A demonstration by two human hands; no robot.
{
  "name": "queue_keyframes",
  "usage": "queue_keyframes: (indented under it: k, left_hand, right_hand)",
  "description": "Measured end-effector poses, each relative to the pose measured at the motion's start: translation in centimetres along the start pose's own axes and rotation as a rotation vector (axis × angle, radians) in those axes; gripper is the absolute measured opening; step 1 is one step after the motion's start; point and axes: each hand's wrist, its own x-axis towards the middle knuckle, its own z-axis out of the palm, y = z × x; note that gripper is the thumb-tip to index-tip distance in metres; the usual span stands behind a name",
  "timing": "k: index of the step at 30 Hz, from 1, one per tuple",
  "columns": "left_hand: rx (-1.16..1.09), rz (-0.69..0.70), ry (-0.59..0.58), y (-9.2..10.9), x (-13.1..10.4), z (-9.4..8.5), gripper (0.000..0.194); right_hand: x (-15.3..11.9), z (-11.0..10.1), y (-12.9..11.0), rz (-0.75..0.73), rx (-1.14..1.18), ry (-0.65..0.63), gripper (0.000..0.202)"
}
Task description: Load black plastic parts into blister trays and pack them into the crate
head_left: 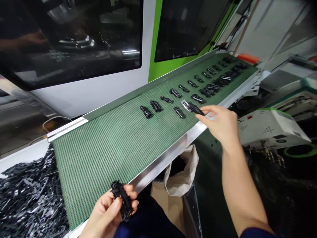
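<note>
In my left hand [111, 208], near the bottom of the view, is a black plastic part [122, 200], gripped between thumb and fingers. My right hand [219, 124] reaches over the near edge of the green conveyor belt [106, 145], its thumb and fingers pinching a dark elongated part [196, 108]. Right beside that part lies a part with a shiny, light-reflecting face [186, 105]. Several similar black parts lie in rows on the belt, among them one [179, 112] just left of my right hand and another [146, 112] farther left.
A heap of black plastic scraps [32, 198] lies beyond the belt's left end. Below the near rail stands an open paper bag [193, 165] beside cardboard. Behind the belt is a machine with a green frame [160, 70]. A white machine [274, 127] stands at right.
</note>
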Motion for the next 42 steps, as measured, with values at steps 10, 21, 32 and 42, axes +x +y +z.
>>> queue_keyframes:
  k: [10,21,32,42]
  left_hand:
    - [-0.093,-0.051,0.005,0.8,0.9,2.2,0.036]
    - [-0.200,0.114,-0.095,0.5,-0.9,2.3,0.032]
    - [-0.318,0.311,-0.017,0.4,-2.1,-2.2,0.033]
    - [-0.268,0.566,0.059,-1.5,-9.4,-9.9,0.039]
  right_hand:
    - [-7.6,-1.7,5.0,0.127,-0.063,-0.013,0.027]
    - [2.7,9.1,-14.8,-0.176,0.083,-0.385,0.021]
    - [-3.5,4.2,-16.7,-0.119,0.824,-0.824,0.038]
    - [-20.8,2.0,-27.3,0.325,1.392,-1.687,0.031]
